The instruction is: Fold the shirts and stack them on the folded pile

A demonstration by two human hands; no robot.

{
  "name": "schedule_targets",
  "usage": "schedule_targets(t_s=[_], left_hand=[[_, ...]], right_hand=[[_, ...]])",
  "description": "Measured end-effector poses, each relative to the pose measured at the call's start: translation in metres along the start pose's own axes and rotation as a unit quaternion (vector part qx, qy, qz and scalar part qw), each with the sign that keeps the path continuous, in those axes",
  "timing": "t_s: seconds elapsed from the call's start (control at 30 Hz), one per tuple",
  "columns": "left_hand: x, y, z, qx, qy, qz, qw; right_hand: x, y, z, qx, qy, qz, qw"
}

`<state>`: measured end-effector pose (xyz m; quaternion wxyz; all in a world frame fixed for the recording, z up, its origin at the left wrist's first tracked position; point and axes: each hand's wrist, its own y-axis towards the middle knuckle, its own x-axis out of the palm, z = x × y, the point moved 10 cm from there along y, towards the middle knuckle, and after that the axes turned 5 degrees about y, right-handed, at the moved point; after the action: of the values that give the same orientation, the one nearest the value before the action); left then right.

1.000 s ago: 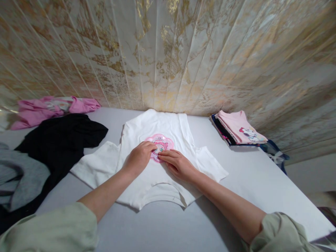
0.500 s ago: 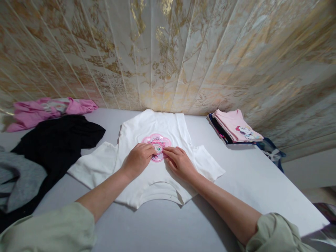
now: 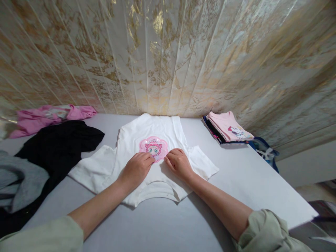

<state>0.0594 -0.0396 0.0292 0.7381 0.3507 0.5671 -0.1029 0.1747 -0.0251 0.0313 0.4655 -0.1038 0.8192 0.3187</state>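
Left grip [image 3: 137, 168], right grip [image 3: 179, 163] curled at pink patch [image 3: 154, 148], pinch unclear | white shirt [image 3: 157, 172] near tabletop [image 3: 236, 175] far edge | I'd smooth outward evenly

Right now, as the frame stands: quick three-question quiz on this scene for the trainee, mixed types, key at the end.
1. True or false: the left grip is on the black garment.
2. What colour is the top piece of the folded stack on the right?
3. Fill in near or far: the neckline of the white shirt is on the ____ side, as seen from the person's place.

Key:
1. False; it is at the lower edge of the pink patch on the white shirt.
2. Light pink.
3. Near.
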Motion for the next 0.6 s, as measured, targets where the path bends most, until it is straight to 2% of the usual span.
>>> schedule_targets(t_s=[0.13, 0.37, 0.6], left_hand=[[-0.004, -0.023, 0.011, -0.016, -0.015, -0.054, 0.998], [-0.021, -0.068, 0.021, -0.041, -0.057, -0.093, 0.993], [-0.041, -0.096, 0.019, -0.071, -0.083, -0.081, 0.991]], right_hand=[[-0.001, 0.0, -0.001, -0.004, -0.011, 0.008, 1.0], [-0.003, -0.001, -0.005, -0.007, -0.023, 0.013, 1.0], [-0.003, -0.006, -0.005, -0.005, 0.002, -0.004, 1.0]])
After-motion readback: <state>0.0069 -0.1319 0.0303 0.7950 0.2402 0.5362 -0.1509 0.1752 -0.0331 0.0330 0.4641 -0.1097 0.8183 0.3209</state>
